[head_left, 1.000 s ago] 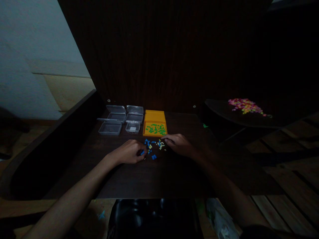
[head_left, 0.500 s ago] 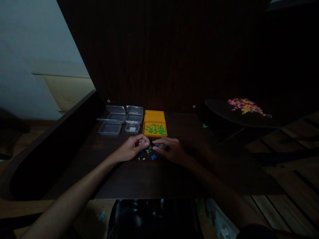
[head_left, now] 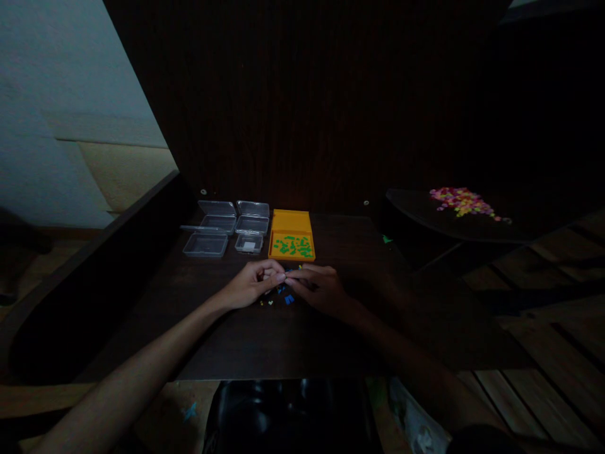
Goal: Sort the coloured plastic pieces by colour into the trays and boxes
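My left hand (head_left: 255, 283) is closed in a pinch over the dark table, its thumb and fingertips meeting those of my right hand (head_left: 321, 287). Whatever sits between the fingertips is tiny and mostly covered. The right hand is also pinched, thumb and forefinger together. Under and in front of the hands lie small blue pieces (head_left: 289, 299) and pale yellow pieces (head_left: 270, 302), some hidden by the fingers. Just behind the hands is an open yellow box (head_left: 292, 257), with many small green pieces (head_left: 293, 244) spread in its near half.
Several clear plastic boxes with raised lids, one of them a clear box (head_left: 205, 246), stand left of the yellow box. A pile of colourful small pieces (head_left: 466, 202) lies on a dark side shelf (head_left: 416, 214) at right. A raised side panel (head_left: 94, 284) borders the table's left.
My hands have come together: the right fingertips moved left to meet the left ones, closing the gap. The small yellowish piece seen in the left fingers is now mostly covered. The view shifted slightly.
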### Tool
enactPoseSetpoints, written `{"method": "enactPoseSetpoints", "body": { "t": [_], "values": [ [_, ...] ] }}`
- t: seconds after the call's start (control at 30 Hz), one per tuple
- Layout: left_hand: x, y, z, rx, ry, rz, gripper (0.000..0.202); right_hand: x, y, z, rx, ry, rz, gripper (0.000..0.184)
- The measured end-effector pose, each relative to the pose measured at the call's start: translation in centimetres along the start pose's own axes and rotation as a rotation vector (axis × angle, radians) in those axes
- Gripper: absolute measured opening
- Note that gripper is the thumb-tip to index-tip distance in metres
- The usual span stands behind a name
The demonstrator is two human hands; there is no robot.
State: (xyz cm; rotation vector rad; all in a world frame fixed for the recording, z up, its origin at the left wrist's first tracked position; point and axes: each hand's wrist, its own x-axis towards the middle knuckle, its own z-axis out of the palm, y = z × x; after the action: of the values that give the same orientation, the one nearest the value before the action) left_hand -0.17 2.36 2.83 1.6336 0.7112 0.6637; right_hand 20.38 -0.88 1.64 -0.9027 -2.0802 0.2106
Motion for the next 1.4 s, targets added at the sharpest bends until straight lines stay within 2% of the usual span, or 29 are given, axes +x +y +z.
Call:
{"method": "enactPoseSetpoints", "body": {
  "t": [0.13,0.27,0.4,0.53,0.7,0.83,1.13,1.4],
  "values": [
    [0.0,0.1,-0.2,0.038,0.046,0.015,0.044,0.6,0.7,-0.9,-0.005,0.025,-0.007,0.02],
    [0.1,-0.3,-0.8,0.15,0.136,0.053,0.035,1.2,3.4,-2.6,-0.084,0.049,0.15,0.019],
    [0.2,-0.9,-1.6,0.347,0.21,0.086,0.029,1.1,6.3,-3.5,-0.135,-0.018,0.273,0.021],
    [0.2,-1.1,-2.1,0.52,0.236,0.103,0.028,1.1,7.5,-2.8,-0.174,-0.107,0.316,0.018],
    [0.2,-0.8,-2.2,0.641,0.232,0.112,0.028,1.4,7.9,-2.0,-0.266,-0.167,0.356,0.018],
    [0.1,-0.7,-2.3,0.733,0.224,0.092,0.029,1.2,8.1,-2.2,-0.286,-0.205,0.391,0.026],
    [0.0,-0.7,-3.0,0.985,0.17,0.047,0.034,1.7,6.7,-3.0,-0.447,-0.446,0.451,0.033],
    [0.0,-0.6,-3.0,1.062,0.151,0.072,0.034,1.9,5.7,-2.9,-0.538,-0.556,0.397,0.041]
  ]
}}
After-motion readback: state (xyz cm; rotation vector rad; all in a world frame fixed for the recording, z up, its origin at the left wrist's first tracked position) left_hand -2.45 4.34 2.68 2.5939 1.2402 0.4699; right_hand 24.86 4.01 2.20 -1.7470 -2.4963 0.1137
